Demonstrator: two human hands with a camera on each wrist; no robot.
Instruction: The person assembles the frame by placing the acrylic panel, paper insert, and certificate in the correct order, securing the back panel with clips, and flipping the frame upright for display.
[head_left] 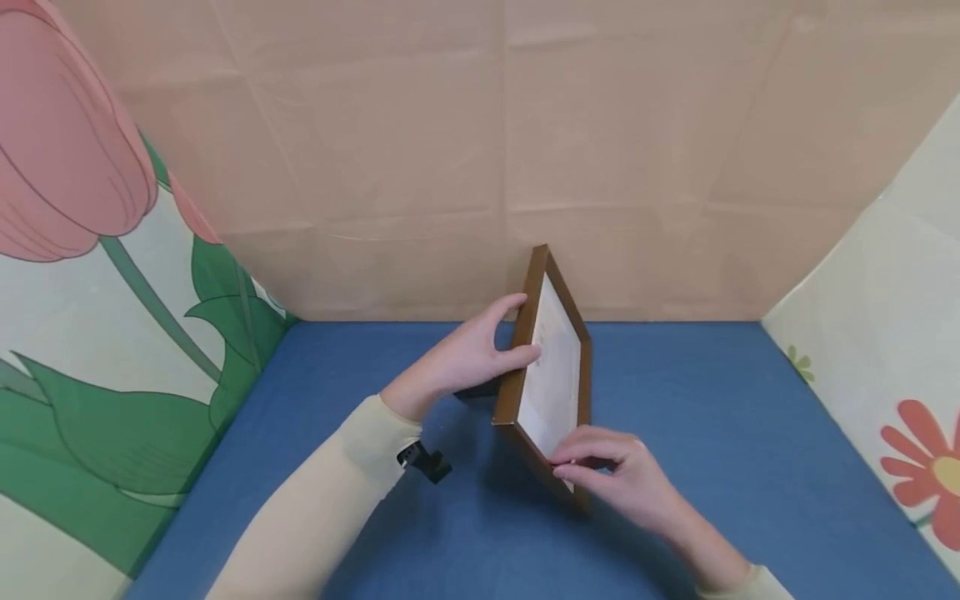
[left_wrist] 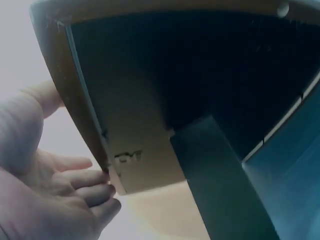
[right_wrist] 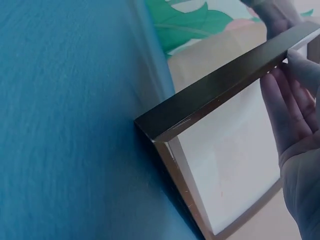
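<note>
A brown picture frame [head_left: 530,321] with a white panel [head_left: 553,367] inside it stands tilted on the blue surface. My left hand [head_left: 480,346] holds its left rim, the thumb lying over the front edge. In the left wrist view, the frame's dark back [left_wrist: 125,65] shows, with a flat stand leg [left_wrist: 215,175] sticking out and the left hand beside the rim. My right hand [head_left: 618,471] has its thumb and forefinger together at the inner edge of the lower rim. In the right wrist view, these fingers [right_wrist: 280,110] meet the rim; a tiny pale bit between them is unclear.
A blue cloth [head_left: 375,533] covers the work surface. Behind rises a creased beige backdrop [head_left: 375,167]. Printed sheets with a tulip [head_left: 67,142] and a red flower [head_left: 915,450] stand at the sides. A black strap piece [head_left: 425,461] sits on the left wrist.
</note>
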